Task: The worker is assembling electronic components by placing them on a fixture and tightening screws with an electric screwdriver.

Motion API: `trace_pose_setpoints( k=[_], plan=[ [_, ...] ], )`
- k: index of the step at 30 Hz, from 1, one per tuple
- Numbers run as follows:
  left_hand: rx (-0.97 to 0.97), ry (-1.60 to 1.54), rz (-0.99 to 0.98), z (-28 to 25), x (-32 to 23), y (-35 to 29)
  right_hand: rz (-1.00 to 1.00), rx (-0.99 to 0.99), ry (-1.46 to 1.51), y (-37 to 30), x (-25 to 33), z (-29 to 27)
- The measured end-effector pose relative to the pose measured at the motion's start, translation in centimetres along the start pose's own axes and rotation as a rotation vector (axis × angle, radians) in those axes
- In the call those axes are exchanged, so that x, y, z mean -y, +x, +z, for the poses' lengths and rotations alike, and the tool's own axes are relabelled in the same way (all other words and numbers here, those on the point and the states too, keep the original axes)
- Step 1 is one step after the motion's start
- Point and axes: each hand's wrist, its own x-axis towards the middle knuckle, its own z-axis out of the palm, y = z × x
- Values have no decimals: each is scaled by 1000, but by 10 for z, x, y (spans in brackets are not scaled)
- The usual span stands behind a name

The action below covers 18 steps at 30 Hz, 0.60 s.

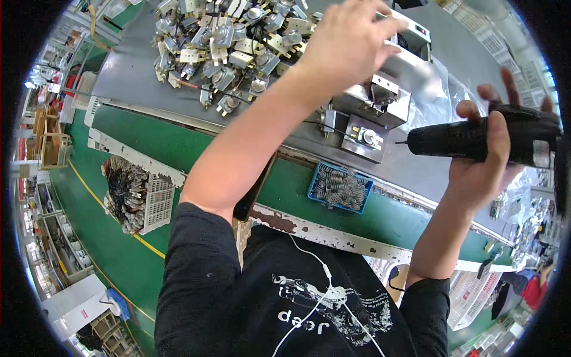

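My right hand [479, 175] grips a black electric screwdriver [446, 140], held level with its thin bit pointing left. Below and left of that bit, a metal fixture block [361, 153] carries a small round silver part [369, 138], with a dark cable running to it. My left hand [348, 44] is raised over the far side of the bench, its fingers apart beside a white boxy device [418, 34]. Nothing shows between those fingers, though the far fingertips are partly cut off by the frame. Just nearer stands a metal unit [385, 89] with a bracket on top.
A heap of small metal assemblies [238, 50] covers the bench's far left. A blue tray [311, 189] of springs sits on the green front ledge. Clear plastic bags [455, 89] lie behind the screwdriver. On the floor, left, a white crate [159, 203] holds bundled dark-ended parts.
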Motion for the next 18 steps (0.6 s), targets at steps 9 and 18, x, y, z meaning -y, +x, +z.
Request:
trace_pose_setpoints(
  k=[9, 18],
  plan=[
    [376, -220, 151, 34, -3, -104, 149, 114, 68, -15, -13, 23],
    [340, -249, 106, 43, 0, -110, 130, 120, 91, -23, -36, 43]
  ],
)
